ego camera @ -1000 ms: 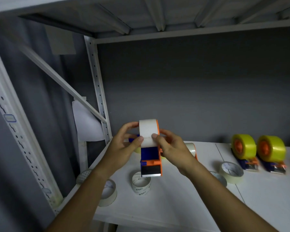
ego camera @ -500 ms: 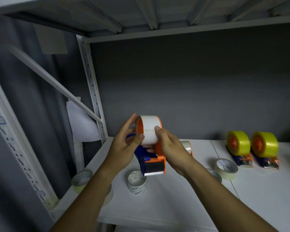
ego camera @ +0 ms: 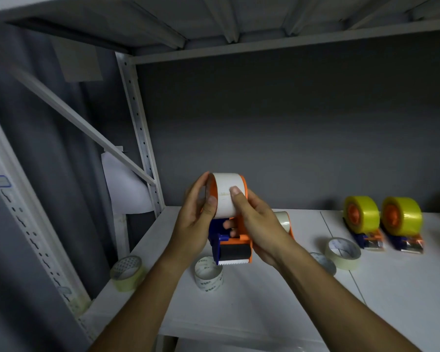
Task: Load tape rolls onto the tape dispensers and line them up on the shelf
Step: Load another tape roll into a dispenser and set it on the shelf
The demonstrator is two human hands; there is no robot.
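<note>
I hold an orange and blue tape dispenser [ego camera: 233,247] above the white shelf [ego camera: 264,301], its serrated blade facing me. A white tape roll [ego camera: 225,191] sits on its wheel. My left hand [ego camera: 196,219] holds the roll's left side, thumb on its face. My right hand [ego camera: 257,222] grips the dispenser from the right, thumb pressing the roll. Two dispensers with yellow rolls [ego camera: 362,215] [ego camera: 401,219] stand side by side at the back right. Another loaded dispenser [ego camera: 283,221] is partly hidden behind my right hand.
Loose tape rolls lie on the shelf: one at the left edge [ego camera: 127,273], one clear roll standing below the dispenser [ego camera: 208,274], one flat at the right [ego camera: 343,252], one behind my right wrist [ego camera: 324,262]. A shelf upright [ego camera: 140,133] rises at the back left.
The dispenser has turned slightly in my hands, and my left thumb has slid lower on the roll. The view shifted a little left.
</note>
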